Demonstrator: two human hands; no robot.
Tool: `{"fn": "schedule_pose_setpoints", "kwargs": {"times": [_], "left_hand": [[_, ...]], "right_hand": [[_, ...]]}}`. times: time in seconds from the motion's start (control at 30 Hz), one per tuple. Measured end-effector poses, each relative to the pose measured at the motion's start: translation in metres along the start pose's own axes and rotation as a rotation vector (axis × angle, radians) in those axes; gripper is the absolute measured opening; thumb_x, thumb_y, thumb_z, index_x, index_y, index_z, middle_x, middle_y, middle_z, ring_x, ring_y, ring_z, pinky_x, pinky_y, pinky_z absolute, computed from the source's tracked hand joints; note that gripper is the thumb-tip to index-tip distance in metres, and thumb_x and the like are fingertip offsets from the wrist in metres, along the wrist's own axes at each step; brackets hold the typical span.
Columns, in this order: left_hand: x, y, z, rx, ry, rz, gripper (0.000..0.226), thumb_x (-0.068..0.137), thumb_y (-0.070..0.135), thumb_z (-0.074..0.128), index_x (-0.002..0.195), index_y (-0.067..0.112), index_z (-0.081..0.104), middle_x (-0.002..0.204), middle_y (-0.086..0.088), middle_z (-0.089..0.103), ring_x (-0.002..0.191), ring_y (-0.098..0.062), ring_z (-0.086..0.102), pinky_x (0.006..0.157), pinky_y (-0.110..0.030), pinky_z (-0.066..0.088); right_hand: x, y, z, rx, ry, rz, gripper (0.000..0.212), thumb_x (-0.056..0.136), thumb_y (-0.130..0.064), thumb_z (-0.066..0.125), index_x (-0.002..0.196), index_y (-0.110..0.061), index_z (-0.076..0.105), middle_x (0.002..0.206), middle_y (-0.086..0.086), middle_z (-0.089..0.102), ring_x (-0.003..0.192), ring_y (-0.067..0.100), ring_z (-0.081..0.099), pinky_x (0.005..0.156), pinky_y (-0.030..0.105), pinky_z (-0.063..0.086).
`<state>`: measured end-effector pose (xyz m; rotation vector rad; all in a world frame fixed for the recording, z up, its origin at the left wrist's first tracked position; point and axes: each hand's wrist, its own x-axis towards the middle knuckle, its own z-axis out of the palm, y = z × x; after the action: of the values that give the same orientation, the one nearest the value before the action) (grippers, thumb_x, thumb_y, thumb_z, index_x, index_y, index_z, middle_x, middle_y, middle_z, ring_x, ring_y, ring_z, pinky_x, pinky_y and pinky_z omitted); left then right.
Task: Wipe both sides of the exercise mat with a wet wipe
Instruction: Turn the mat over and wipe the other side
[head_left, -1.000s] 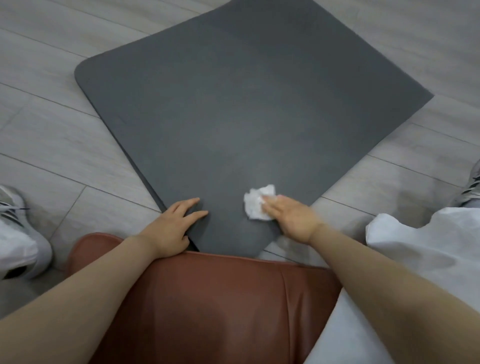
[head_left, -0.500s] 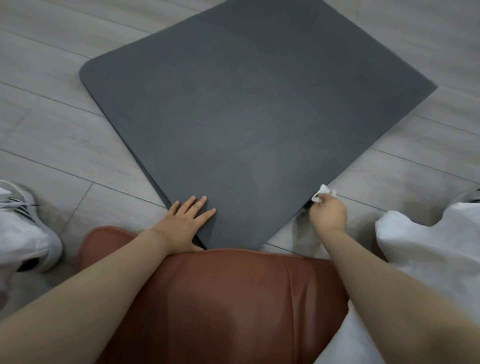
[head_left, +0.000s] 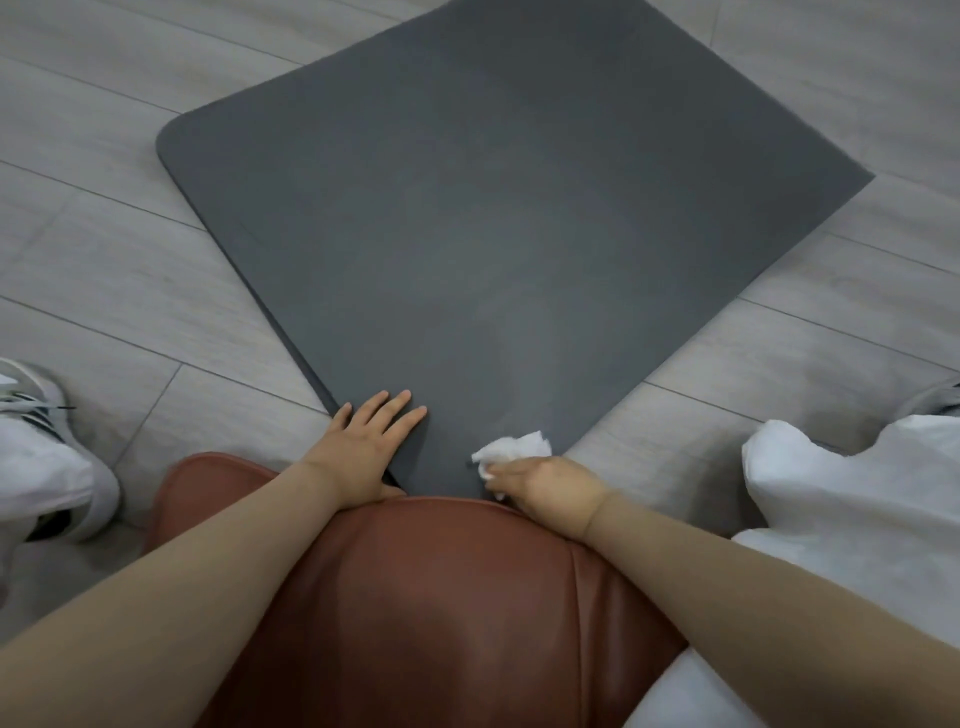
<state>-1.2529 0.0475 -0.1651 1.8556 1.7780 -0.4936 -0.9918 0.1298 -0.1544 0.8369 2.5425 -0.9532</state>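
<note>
Fingers (head_left: 400, 408) of the left hand (head_left: 363, 447) were laid flat and straight on the dark grey exercise mat (head_left: 498, 234)'s near corner.
The crumpled white wet wipe (head_left: 511, 451) was gripped in the right hand (head_left: 545, 486)'s curled fingers, pressed against the mat just beside the brown seat (head_left: 415, 597); the mat was spread on the grey floor (head_left: 130, 286); no writing could be read.

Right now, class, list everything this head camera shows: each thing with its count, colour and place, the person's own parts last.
Flat foam exercise mat: one, dark grey, on the floor ahead.
Crumpled wet wipe: one, white, on the mat's near corner.
Plank floor: light grey, under everything.
Padded leather seat: one, reddish brown, bottom centre.
Sneakers: two, grey and white, left edge and right edge.
White trousers: right side.
Left hand: flat on the mat's edge.
Right hand: holds the wipe.
</note>
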Motion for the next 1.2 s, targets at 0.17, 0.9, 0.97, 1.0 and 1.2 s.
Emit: {"fn": "schedule_pose_setpoints", "kwargs": {"times": [0.17, 0.9, 0.97, 1.0, 1.2], "left_hand": [[0.001, 0.005, 0.0, 0.072, 0.012, -0.01, 0.109, 0.084, 0.064, 0.062, 0.155, 0.036, -0.016, 0.164, 0.0, -0.019, 0.152, -0.026, -0.01, 0.121, -0.054, 0.007], [-0.007, -0.009, 0.004, -0.379, 0.116, -0.195, 0.111, 0.077, 0.046, 0.077, 0.159, 0.028, 0.004, 0.165, -0.005, -0.013, 0.152, -0.028, -0.009, 0.124, -0.044, 0.009], [-0.007, -0.015, 0.002, -0.596, 0.209, -0.257, 0.097, 0.082, 0.027, 0.072, 0.159, 0.023, 0.012, 0.166, -0.009, -0.007, 0.152, -0.028, -0.005, 0.124, -0.039, 0.009], [-0.006, -0.018, 0.0, -0.703, 0.278, -0.331, 0.091, 0.084, 0.021, 0.068, 0.158, 0.019, 0.015, 0.166, -0.01, -0.003, 0.152, -0.028, -0.002, 0.123, -0.038, 0.01], [0.003, -0.04, 0.011, -1.051, 0.453, -0.681, 0.077, 0.09, 0.013, 0.059, 0.155, 0.004, 0.019, 0.164, -0.018, 0.012, 0.152, -0.028, 0.008, 0.123, -0.036, 0.01]], "right_hand": [[0.019, 0.016, -0.031, -0.014, 0.068, -0.032, 0.019, 0.078, -0.023, 0.058, 0.092, -0.022, 0.071, 0.09, 0.007, 0.07, 0.079, 0.013, 0.062, 0.075, 0.026, 0.048], [0.035, -0.03, 0.002, -0.027, 0.018, -0.122, 0.029, 0.089, -0.006, 0.049, 0.108, -0.015, 0.069, 0.121, 0.004, 0.054, 0.128, 0.02, 0.047, 0.099, 0.033, 0.043], [0.036, -0.023, 0.007, -0.016, 0.092, -0.131, 0.03, 0.089, -0.006, 0.048, 0.112, -0.018, 0.063, 0.124, 0.002, 0.048, 0.128, 0.02, 0.046, 0.099, 0.03, 0.043], [0.039, -0.021, 0.007, -0.021, 0.077, -0.146, 0.03, 0.088, -0.007, 0.048, 0.113, -0.018, 0.06, 0.127, 0.001, 0.048, 0.128, 0.018, 0.045, 0.098, 0.025, 0.04], [0.063, -0.029, -0.002, -0.214, -0.115, -0.543, 0.026, 0.092, -0.023, 0.039, 0.09, -0.012, 0.063, 0.107, 0.009, 0.062, 0.117, 0.023, 0.056, 0.089, 0.037, 0.052]]}}
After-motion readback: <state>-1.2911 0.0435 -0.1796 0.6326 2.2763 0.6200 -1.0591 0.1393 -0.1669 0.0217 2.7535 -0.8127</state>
